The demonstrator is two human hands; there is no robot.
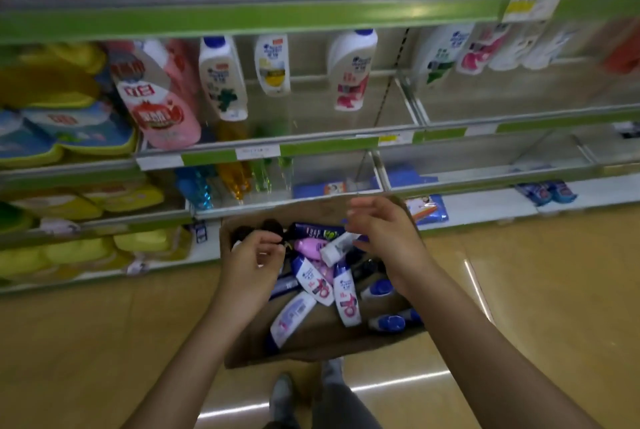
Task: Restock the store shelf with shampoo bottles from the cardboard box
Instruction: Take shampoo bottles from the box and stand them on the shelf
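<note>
Store shelving [311,148] with green price strips filled the background above a glossy tan floor [104,342]. On the middle shelf stood three white shampoo bottles [221,78] with blue caps, spaced apart, with pink refill pouches [162,109] to their left and more white bottles blurred toward the right end. Yellow and blue packs [52,109] were stacked along the left edge of the shelving.

Below, an open cardboard box [311,349] sat on the floor just in front of the lowest shelf, holding a loose heap of small shampoo bottles [313,278], white with blue caps and pink or purple labels, lying on their sides and across one another. A small pink bottle [308,248] lay near the box's far edge.

Left hand [249,262] hung over the box's left side, its fingers curled inward near something dark at the far left corner; whether they actually gripped it could not be told. Right hand [384,234] hovered over the far right part of the box, fingers loosely bent and spread, with a small white bottle [334,248] just beside the thumb, contact unclear.
</note>
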